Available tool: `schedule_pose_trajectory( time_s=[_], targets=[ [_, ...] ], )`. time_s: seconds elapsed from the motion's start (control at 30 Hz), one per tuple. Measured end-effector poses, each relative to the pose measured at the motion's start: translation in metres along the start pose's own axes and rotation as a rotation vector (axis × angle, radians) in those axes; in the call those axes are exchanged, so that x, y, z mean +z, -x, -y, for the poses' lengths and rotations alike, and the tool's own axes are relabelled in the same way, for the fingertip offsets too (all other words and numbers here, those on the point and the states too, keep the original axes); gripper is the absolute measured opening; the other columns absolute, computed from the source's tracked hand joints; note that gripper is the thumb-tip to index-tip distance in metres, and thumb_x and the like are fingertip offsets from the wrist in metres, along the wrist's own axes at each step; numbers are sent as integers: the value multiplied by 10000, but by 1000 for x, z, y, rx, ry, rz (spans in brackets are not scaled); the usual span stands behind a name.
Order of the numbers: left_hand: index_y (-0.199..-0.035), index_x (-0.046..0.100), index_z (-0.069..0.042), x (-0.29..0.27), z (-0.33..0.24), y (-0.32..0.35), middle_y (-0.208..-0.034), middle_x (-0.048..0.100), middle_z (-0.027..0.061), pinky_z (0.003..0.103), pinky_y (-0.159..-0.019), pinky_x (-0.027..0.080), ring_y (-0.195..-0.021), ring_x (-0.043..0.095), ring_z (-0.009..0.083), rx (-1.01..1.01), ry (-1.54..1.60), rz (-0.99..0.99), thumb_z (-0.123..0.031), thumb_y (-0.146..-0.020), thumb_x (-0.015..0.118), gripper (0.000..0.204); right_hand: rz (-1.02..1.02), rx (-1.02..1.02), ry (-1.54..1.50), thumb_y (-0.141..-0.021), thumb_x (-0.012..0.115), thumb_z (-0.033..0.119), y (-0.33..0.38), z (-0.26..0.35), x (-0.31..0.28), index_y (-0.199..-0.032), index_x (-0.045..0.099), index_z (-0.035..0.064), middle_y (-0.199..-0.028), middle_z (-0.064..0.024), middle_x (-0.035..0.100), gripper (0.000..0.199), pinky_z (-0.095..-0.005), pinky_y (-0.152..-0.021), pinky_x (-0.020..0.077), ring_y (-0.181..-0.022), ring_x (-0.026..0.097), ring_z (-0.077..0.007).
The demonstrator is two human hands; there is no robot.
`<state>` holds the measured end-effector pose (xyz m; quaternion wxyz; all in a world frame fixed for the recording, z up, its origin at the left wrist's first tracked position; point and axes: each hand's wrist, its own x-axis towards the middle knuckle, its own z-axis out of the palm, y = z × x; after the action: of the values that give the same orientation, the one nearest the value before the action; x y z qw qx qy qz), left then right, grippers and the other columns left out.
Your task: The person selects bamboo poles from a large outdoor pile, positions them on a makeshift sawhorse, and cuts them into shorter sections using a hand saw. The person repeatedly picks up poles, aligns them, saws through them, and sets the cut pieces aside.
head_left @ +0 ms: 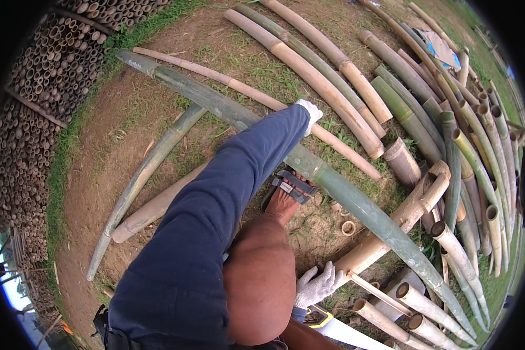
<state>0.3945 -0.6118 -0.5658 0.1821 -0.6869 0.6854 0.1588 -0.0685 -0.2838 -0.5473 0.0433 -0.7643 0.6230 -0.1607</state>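
The green pole (331, 181) spans ten to four o'clock, the notched bamboo (360, 253) lies at four, and the thin pole (341, 148) at one probably wants a balanced mid-length hold, left hand's (311, 115) grip curled around it, right hand (319, 285) spread open at five.

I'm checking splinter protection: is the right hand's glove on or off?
On: a whitish glove covers the right hand from the fingers to the blue cuff.
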Motion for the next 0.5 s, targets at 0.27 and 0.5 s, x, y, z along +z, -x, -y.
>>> schedule_pose_trajectory(
  time_s=[0.27, 0.5],
  targets=[
    [-1352, 688, -87, -3, -6, 22, -1201, 815, 149, 522, -880, 649, -1125, 809, 352, 53, -64, -54, -292, -811, 921, 624, 143, -2, -183, -1073, 627, 166, -11, -13, -10, -1544, 588, -33, -1553, -267, 586, 513, -609, -1308, 338, -1572, 444, -480],
    [-1224, 715, -105, -48, -2, 72, -1083, 755, 167, 551, -868, 617, -1053, 783, 385, 293, 144, -470, -465, -954, 824, 463, -81, -272, -290, -1117, 639, 163, -113, -9, -83, -1614, 509, -42, -1651, -269, 505, 553, -603, -1325, 311, -1598, 412, -479]
  ],
)
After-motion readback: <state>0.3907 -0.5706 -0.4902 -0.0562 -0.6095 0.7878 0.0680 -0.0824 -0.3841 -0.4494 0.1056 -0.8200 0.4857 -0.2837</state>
